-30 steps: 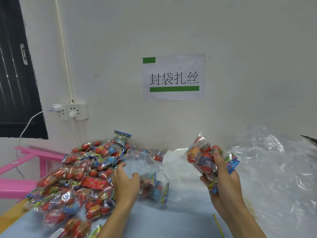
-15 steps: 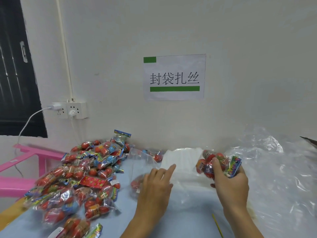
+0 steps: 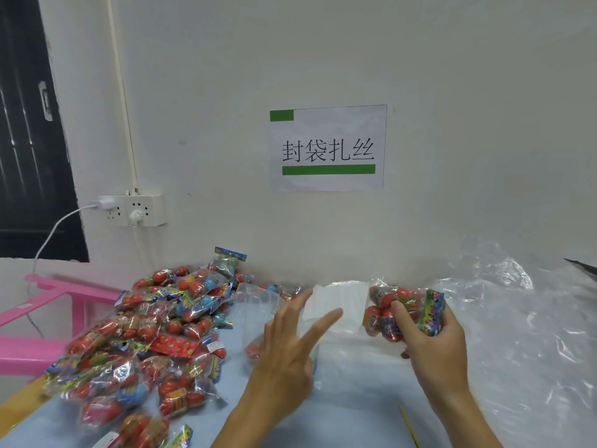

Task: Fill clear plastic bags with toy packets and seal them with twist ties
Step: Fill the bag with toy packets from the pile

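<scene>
Yellow twist tie [image 3: 409, 426] nearest the viewer, below the right hand. Left hand [image 3: 287, 347], fingers spread and released, rests over a clear plastic bag [image 3: 258, 305]. Right of that bag, right hand [image 3: 433, 344] grasps toy packets [image 3: 392, 307]. Left of it, the packet pile [image 3: 155, 331]; beyond it, the wall sign [image 3: 328, 148]

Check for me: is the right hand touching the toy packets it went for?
Touching. The head view shows the right hand with thumb and fingers curled round a bunch of toy packets.
</scene>
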